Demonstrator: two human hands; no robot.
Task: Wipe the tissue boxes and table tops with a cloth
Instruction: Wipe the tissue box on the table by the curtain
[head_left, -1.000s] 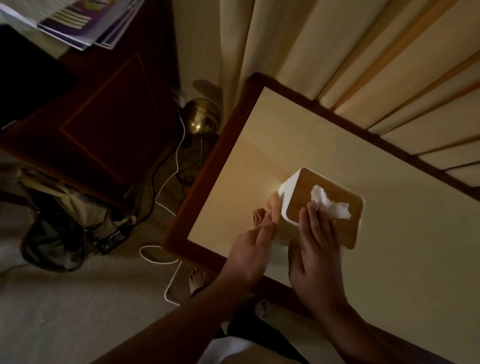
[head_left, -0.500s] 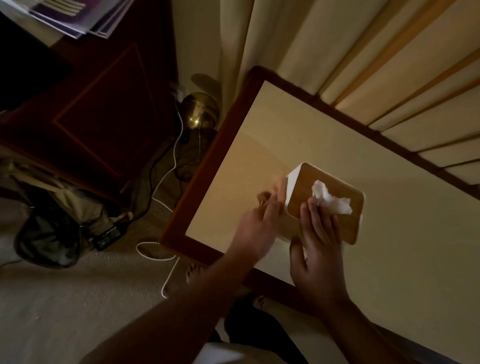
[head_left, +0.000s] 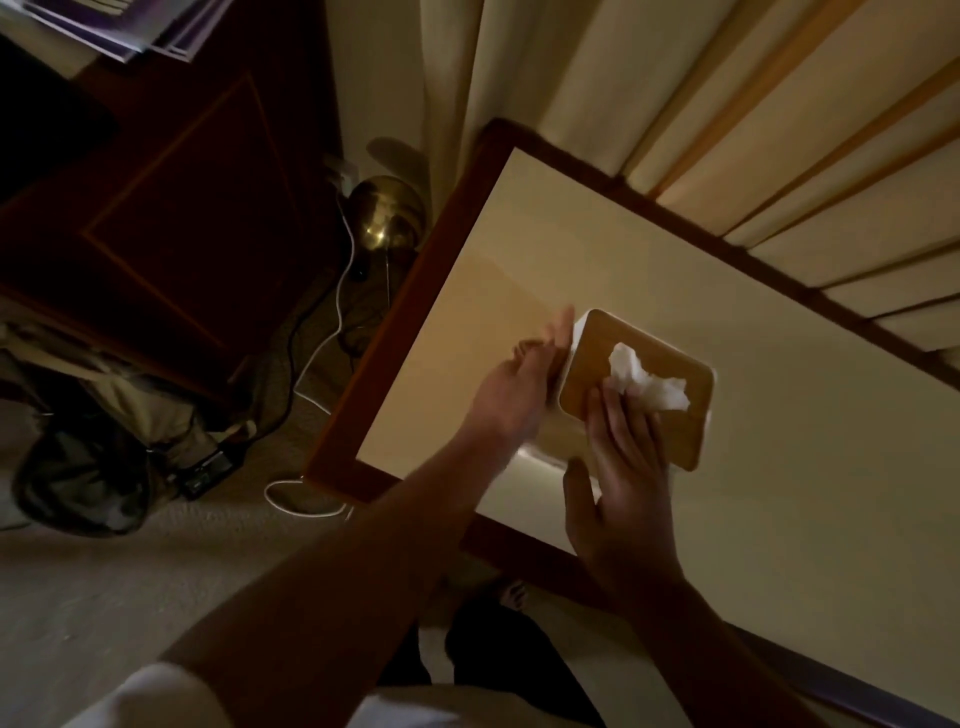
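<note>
A white tissue box with a wooden lid (head_left: 597, 353) stands near the left end of the cream table top (head_left: 779, 519), a white tissue (head_left: 649, 387) poking from its slot. My left hand (head_left: 514, 395) lies flat against the box's left side. It presses a small pale cloth (head_left: 565, 327) there, and only the cloth's tip shows past my fingertips. My right hand (head_left: 623, 467) grips the box, fingers spread on the lid beside the tissue and thumb on the near side.
The table has a dark wooden rim (head_left: 395, 332). Striped curtains (head_left: 727, 104) hang behind it. On the floor to the left are a brass lamp base (head_left: 387, 218), loose cables (head_left: 332, 322), a dark wooden cabinet (head_left: 182, 208) and a bag (head_left: 93, 457).
My left hand has slid away from me along the box's left side, from the near corner to the far one. My right hand has stayed on the lid.
</note>
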